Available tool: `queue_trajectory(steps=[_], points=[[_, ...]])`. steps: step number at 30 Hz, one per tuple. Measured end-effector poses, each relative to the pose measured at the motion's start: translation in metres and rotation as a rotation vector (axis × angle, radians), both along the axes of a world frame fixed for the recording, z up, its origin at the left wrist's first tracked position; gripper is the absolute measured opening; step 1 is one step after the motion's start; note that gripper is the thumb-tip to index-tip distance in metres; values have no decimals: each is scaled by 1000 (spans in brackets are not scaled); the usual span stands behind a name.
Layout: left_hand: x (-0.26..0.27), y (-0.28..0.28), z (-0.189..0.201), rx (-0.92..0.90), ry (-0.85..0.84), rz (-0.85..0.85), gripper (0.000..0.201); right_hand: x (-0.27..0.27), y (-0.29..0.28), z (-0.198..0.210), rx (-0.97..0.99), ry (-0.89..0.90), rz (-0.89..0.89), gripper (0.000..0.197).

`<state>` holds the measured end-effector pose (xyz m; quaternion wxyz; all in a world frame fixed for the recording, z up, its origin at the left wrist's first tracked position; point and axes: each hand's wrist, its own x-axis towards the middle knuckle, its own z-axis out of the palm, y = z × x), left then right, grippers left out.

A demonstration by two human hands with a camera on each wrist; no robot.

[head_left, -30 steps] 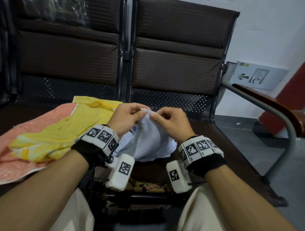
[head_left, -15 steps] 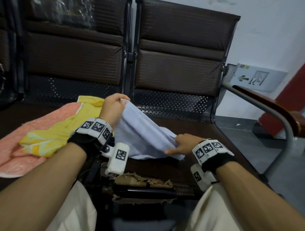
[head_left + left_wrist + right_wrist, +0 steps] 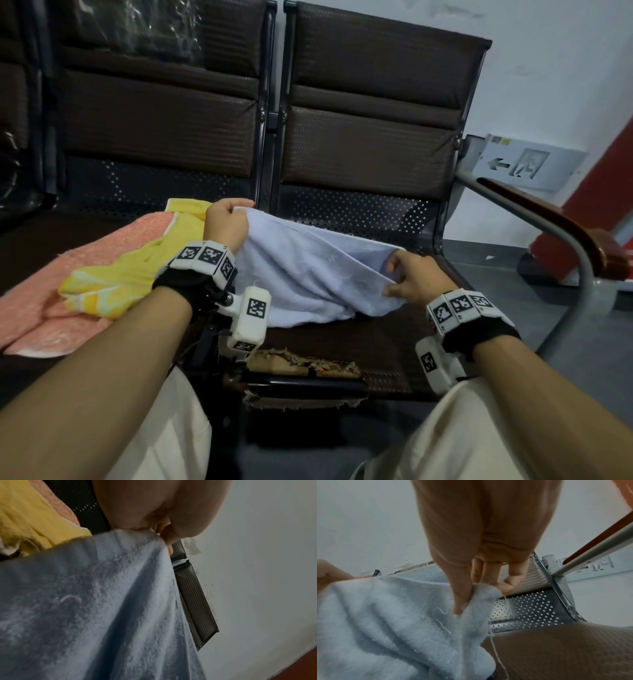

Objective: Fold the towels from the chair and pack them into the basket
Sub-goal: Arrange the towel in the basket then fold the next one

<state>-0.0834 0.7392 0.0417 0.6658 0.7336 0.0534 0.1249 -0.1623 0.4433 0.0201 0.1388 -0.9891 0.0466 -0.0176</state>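
A pale blue towel [image 3: 301,274] hangs stretched between my hands above the brown chair seat [image 3: 387,346]. My left hand [image 3: 227,219] grips its upper left corner, raised near the seat's back. My right hand [image 3: 407,274] pinches the right corner lower down, thumb against fingers. In the left wrist view the blue towel [image 3: 96,608] drapes down from my left hand [image 3: 154,524]. The right wrist view shows my right hand [image 3: 471,593] pinching the blue towel [image 3: 388,622]. A yellow towel [image 3: 126,277] lies crumpled on an orange-pink towel [image 3: 44,301] on the neighbouring seat. No basket is in view.
Brown padded backrests [image 3: 370,113] stand behind the seats. A metal armrest with a wooden top [image 3: 548,222] runs along the right. The seat's front edge is torn [image 3: 305,363]. My knees in cream trousers [image 3: 455,431] sit close in front. A grey floor [image 3: 513,274] lies to the right.
My hands, close together a second ago at one edge, have drawn apart: the left rose up and left with its corner, the right moved right and took the other corner, spreading the towel.
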Motion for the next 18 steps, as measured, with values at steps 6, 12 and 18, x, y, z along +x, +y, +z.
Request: queue_trajectory(steps=[6, 12, 18], points=[[6, 5, -3, 115, -17, 70, 32, -6, 4, 8, 106, -97, 19, 63], [6, 1, -11, 199, -82, -1, 28, -9, 10, 10, -79, 217, -51, 22], [-1, 9, -9, 403, -185, -48, 33, -11, 5, 8, -284, 279, -52, 30]])
